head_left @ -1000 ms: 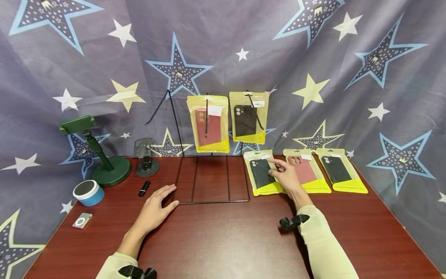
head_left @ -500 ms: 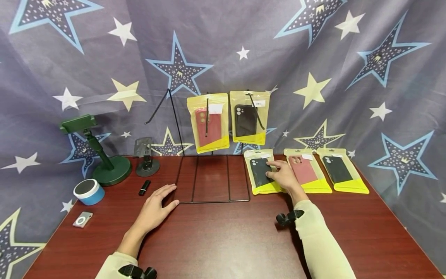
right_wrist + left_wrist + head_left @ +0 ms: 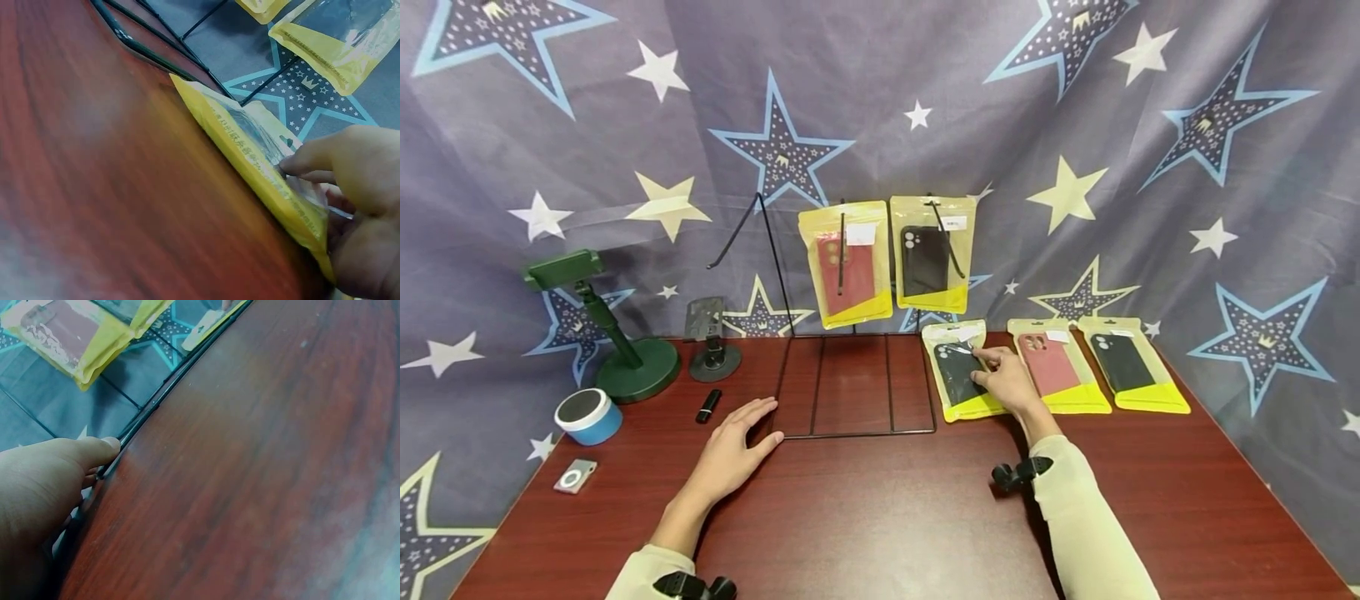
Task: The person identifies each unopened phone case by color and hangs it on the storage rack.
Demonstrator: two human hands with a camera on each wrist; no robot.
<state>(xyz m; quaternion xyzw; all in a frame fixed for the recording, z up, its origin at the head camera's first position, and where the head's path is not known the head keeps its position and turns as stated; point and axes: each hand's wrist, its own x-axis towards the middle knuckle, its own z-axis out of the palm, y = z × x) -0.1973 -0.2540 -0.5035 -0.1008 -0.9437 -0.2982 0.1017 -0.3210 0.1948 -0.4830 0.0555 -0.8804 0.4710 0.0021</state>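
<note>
My left hand [image 3: 730, 450] rests on the table at the left front corner of a black wire display rack [image 3: 853, 435], its fingers extended. In the left wrist view the thumb [image 3: 100, 450] touches the wire. My right hand [image 3: 1011, 383] is at the right part of a bagged black phone case [image 3: 958, 373] lying right of the rack; its bent thumb and fingers pinch the bag. The right wrist view shows the thumb [image 3: 297, 164] on the bag's upper face, the other fingertips partly hidden. A bagged pink case [image 3: 850, 279] and a bagged black case [image 3: 925, 262] hang on rack hooks.
Two more bagged cases, one pink [image 3: 1052, 367] and one dark [image 3: 1127, 362], lie at the right. On the left are a green phone stand [image 3: 632, 367], a small dark stand [image 3: 715, 362], a black USB stick [image 3: 708, 406], a blue speaker [image 3: 589, 421] and a small silver player [image 3: 576, 477].
My right hand has moved slightly left and down onto the bagged black case, and the reflections on that bag have shifted. The left hand stays in place.
</note>
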